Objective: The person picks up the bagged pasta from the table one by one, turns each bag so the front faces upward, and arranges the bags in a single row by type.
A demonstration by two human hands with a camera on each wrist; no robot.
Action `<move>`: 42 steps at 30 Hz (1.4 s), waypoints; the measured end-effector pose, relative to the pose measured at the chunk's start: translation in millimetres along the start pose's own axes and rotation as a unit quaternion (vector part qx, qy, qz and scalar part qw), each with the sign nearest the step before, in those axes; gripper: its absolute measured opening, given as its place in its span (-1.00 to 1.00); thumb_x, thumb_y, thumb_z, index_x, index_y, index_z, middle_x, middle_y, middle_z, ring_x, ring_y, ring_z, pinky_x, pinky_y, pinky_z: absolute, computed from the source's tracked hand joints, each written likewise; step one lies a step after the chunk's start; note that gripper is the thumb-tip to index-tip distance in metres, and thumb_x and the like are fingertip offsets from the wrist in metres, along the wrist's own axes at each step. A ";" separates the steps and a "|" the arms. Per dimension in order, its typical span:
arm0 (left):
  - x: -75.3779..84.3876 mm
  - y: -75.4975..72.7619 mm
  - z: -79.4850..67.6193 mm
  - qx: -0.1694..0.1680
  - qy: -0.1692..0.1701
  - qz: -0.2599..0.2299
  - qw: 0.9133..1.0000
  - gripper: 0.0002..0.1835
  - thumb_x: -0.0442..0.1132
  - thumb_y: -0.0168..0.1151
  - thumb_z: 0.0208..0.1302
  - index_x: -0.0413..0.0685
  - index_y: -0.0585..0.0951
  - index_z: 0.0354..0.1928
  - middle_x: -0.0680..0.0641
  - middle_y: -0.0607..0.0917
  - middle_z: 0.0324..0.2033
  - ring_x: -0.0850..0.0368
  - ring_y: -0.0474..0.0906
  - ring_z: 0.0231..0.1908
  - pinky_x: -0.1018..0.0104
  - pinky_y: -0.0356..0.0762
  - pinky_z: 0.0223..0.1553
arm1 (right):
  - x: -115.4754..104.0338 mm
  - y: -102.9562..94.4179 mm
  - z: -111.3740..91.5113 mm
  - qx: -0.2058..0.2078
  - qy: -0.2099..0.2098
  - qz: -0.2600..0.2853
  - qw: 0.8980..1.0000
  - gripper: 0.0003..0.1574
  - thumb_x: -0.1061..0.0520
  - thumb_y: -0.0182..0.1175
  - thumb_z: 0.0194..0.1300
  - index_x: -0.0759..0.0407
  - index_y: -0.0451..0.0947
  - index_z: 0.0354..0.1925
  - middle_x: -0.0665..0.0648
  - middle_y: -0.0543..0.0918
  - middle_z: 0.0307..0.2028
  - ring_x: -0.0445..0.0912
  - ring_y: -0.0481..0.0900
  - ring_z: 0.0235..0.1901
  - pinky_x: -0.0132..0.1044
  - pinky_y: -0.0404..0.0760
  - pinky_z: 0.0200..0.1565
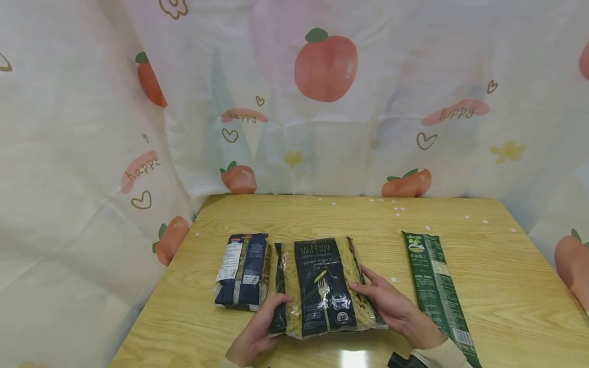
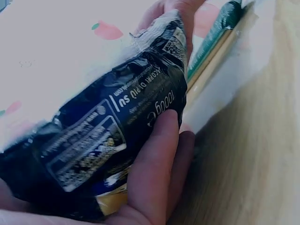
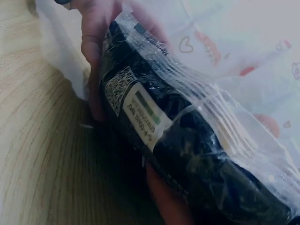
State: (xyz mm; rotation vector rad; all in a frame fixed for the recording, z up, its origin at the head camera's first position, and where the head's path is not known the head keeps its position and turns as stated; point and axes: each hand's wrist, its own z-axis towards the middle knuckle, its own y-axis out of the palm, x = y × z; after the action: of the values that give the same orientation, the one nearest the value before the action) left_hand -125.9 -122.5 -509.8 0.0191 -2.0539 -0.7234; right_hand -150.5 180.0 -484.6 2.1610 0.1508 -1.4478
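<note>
A large bag of penne pasta [image 1: 319, 291] with a dark front panel is held by both hands at the middle of the table's near side. The left hand [image 1: 262, 327] grips its lower left edge, thumb on the front. On the other side, the right hand [image 1: 391, 304] grips the right edge, its thumb also on the front. In the left wrist view the bag's dark side [image 2: 117, 112] with white print fills the middle. The right wrist view shows the opposite dark side [image 3: 154, 117] and clear crimped film. Most fingers behind the bag are hidden.
A smaller navy pasta bag [image 1: 242, 273] with a white label lies to the left. At the right lies a long green packet [image 1: 437, 291], slanting toward the near edge. Small white specks dot the wooden table [image 1: 359, 220]. A printed curtain [image 1: 276, 148] hangs behind.
</note>
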 end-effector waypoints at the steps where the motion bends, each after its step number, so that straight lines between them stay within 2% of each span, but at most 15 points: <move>1: -0.7 -0.1 -1.3 0.001 0.001 0.005 1.000 -0.65 -0.09 -0.07 0.53 -0.07 0.46 0.21 0.11 0.73 -0.08 0.24 0.69 -0.06 0.33 0.68 0.03 | -0.8 0.3 -0.7 0.000 0.000 0.002 1.000 0.19 0.12 0.08 0.57 0.06 -0.63 0.64 0.13 0.54 0.19 -0.06 0.69 0.07 -0.09 0.71 0.17; 4: -1.4 1.4 -4.0 0.006 0.014 0.025 1.000 -0.52 -0.12 0.01 0.52 -0.11 0.34 0.39 0.07 0.72 0.02 0.20 0.69 0.01 0.28 0.68 0.09 | -3.4 0.9 -2.9 -0.005 -0.003 0.008 1.000 0.20 0.15 0.07 0.57 0.04 -0.65 0.63 0.11 0.59 0.14 -0.06 0.71 0.05 -0.08 0.72 0.14; 7: -1.6 4.0 -4.4 0.020 0.027 0.039 0.999 -0.28 -0.17 0.15 0.47 -0.06 0.11 0.56 -0.03 0.67 0.18 0.12 0.67 0.10 0.18 0.66 0.19 | -4.9 0.2 -4.7 -0.005 -0.004 0.015 1.000 0.19 0.16 0.06 0.57 0.03 -0.66 0.63 0.10 0.61 0.11 -0.06 0.72 0.04 -0.08 0.73 0.13; 9: -2.0 5.5 -4.2 0.035 0.035 0.052 0.997 -0.11 -0.22 0.23 0.40 -0.04 -0.03 0.62 -0.09 0.62 0.26 0.08 0.66 0.13 0.11 0.65 0.22 | -5.6 -0.2 -5.9 -0.004 -0.003 0.018 1.000 0.20 0.16 0.06 0.58 0.01 -0.66 0.63 0.10 0.61 0.12 -0.06 0.72 0.05 -0.08 0.72 0.14; 12: -2.8 6.4 -2.5 0.053 0.038 0.061 0.996 -0.01 -0.30 0.27 0.32 -0.03 -0.09 0.64 -0.14 0.60 0.28 0.05 0.67 0.11 0.07 0.67 0.20 | -5.2 -1.3 -7.1 0.004 -0.001 0.020 1.000 0.21 0.16 0.08 0.57 0.00 -0.65 0.63 0.11 0.58 0.15 -0.05 0.72 0.06 -0.08 0.72 0.15; 17: -1.5 6.5 3.5 0.056 0.035 0.067 0.996 0.03 -0.36 0.26 0.26 -0.01 -0.10 0.66 -0.21 0.55 0.34 0.03 0.66 0.12 0.08 0.67 0.19 | -3.7 -4.9 -10.1 0.012 0.001 0.015 1.000 0.21 0.15 0.07 0.57 0.00 -0.66 0.63 0.11 0.55 0.19 -0.06 0.70 0.08 -0.09 0.71 0.17; 20: 0.9 8.1 7.2 0.067 0.025 0.086 0.994 0.10 -0.33 0.28 0.25 -0.06 -0.20 0.67 -0.32 0.37 0.47 0.02 0.61 0.16 0.05 0.65 0.21 | -2.8 -7.8 -12.0 0.020 0.000 0.006 1.000 0.21 0.15 0.07 0.57 0.01 -0.68 0.62 0.11 0.54 0.19 -0.07 0.70 0.07 -0.10 0.71 0.16; 24: 3.1 10.9 12.6 0.075 0.020 0.101 0.992 0.15 -0.32 0.29 0.24 -0.11 -0.28 0.66 -0.43 0.18 0.53 -0.04 0.54 0.22 -0.03 0.61 0.26 | -2.3 -10.6 -14.5 0.034 -0.002 -0.011 0.999 0.22 0.13 0.07 0.57 0.03 -0.69 0.62 0.17 0.50 0.23 -0.07 0.70 0.06 -0.10 0.71 0.15; 27: 4.1 11.5 17.6 0.059 0.028 0.094 0.993 0.12 -0.36 0.28 0.24 -0.09 -0.23 0.66 -0.41 0.28 0.50 -0.05 0.57 0.21 -0.02 0.60 0.27 | -1.5 -12.8 -16.0 0.048 -0.003 -0.022 0.999 0.20 0.12 0.06 0.58 0.05 -0.68 0.62 0.21 0.47 0.28 -0.08 0.69 0.06 -0.10 0.71 0.14; 31: 8.2 10.3 23.7 0.032 0.037 0.087 0.995 0.05 -0.38 0.26 0.26 -0.04 -0.14 0.66 -0.26 0.51 0.37 0.02 0.66 0.11 0.08 0.67 0.19 | -0.2 -14.7 -15.3 0.072 -0.001 -0.030 0.997 0.19 0.13 0.06 0.58 0.06 -0.65 0.63 0.35 0.37 0.39 -0.09 0.68 0.06 -0.11 0.71 0.14; 33: 10.5 9.9 26.8 0.022 0.038 0.089 0.995 0.01 -0.38 0.26 0.28 -0.02 -0.08 0.66 -0.20 0.57 0.33 0.03 0.68 0.10 0.12 0.68 0.15 | 0.4 -15.6 -14.4 0.082 0.001 -0.026 0.996 0.18 0.13 0.06 0.58 0.06 -0.64 0.64 0.35 0.36 0.40 -0.09 0.68 0.06 -0.11 0.71 0.15; 36: 11.8 10.4 30.8 0.014 0.037 0.095 0.995 0.00 -0.38 0.24 0.30 0.02 -0.09 0.67 -0.27 0.49 0.39 -0.12 0.62 0.21 0.04 0.64 0.23 | 2.1 -17.4 -13.7 0.093 0.002 -0.023 0.995 0.17 0.15 0.06 0.58 0.05 -0.63 0.64 0.32 0.39 0.39 -0.09 0.68 0.06 -0.11 0.71 0.15; 37: 11.9 10.7 31.7 0.021 0.036 0.107 0.993 0.03 -0.36 0.26 0.29 0.00 -0.11 0.67 -0.31 0.40 0.46 -0.18 0.55 0.30 -0.02 0.59 0.28 | 2.7 -18.2 -13.5 0.097 0.002 -0.021 0.995 0.18 0.16 0.06 0.58 0.05 -0.62 0.64 0.30 0.41 0.38 -0.09 0.69 0.06 -0.12 0.71 0.15; 40: 12.4 10.8 35.2 0.030 0.039 0.131 0.990 0.07 -0.35 0.28 0.25 -0.05 -0.14 0.67 -0.37 0.35 0.49 -0.24 0.47 0.36 -0.07 0.52 0.36 | 4.3 -20.8 -13.1 0.103 -0.001 -0.020 0.994 0.19 0.16 0.08 0.57 0.06 -0.63 0.64 0.32 0.39 0.40 -0.10 0.68 0.07 -0.12 0.70 0.15; 42: 12.7 10.0 37.6 0.037 0.045 0.145 0.988 0.07 -0.35 0.29 0.22 -0.08 -0.11 0.66 -0.35 0.43 0.44 -0.15 0.56 0.29 0.00 0.54 0.35 | 4.8 -21.7 -12.9 0.104 -0.003 -0.018 0.994 0.21 0.16 0.08 0.57 0.06 -0.65 0.63 0.33 0.36 0.43 -0.11 0.67 0.08 -0.12 0.70 0.17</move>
State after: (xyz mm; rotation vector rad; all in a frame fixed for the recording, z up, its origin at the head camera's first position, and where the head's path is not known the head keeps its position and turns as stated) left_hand -159.8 -99.6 -509.9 -0.1975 -1.9434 -0.4573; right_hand -145.9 203.9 -493.1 2.3300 0.0392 -1.5503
